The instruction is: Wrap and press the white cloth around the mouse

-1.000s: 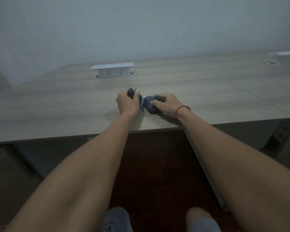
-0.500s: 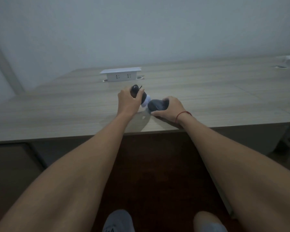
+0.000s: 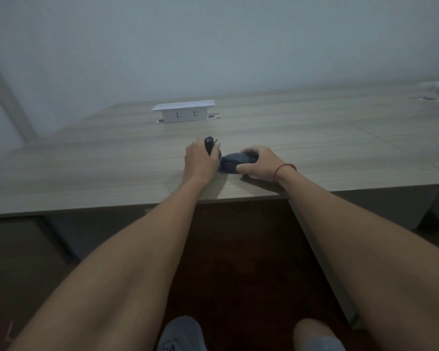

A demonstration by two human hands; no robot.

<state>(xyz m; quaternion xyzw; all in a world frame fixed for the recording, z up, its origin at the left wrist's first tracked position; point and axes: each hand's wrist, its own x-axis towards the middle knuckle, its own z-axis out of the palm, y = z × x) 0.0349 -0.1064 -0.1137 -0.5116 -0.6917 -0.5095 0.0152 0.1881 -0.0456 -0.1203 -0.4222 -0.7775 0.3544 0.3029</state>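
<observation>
Since half a second ago the two dark pieces have come together: the gap with a pale bit showing between them is nearly gone, and the right hand (image 3: 260, 163) has slid its piece leftward to meet the other. The fingers of the left hand (image 3: 200, 159) are curled round a small black rounded object (image 3: 209, 145), holding it upright, seemingly so its lower end faces the neighbour. The right fingers, blurred at the tips, wrap over a dark oval object (image 3: 235, 162) and press it flat on the wooden desk (image 3: 314, 138) near the front edge, which steadies it. A red string (image 3: 284, 167) circles the right wrist. Beyond, a white socket box (image 3: 184, 111) stands on the desk. Dark marks on a grey shoe (image 3: 180, 335) are too cropped to read
</observation>
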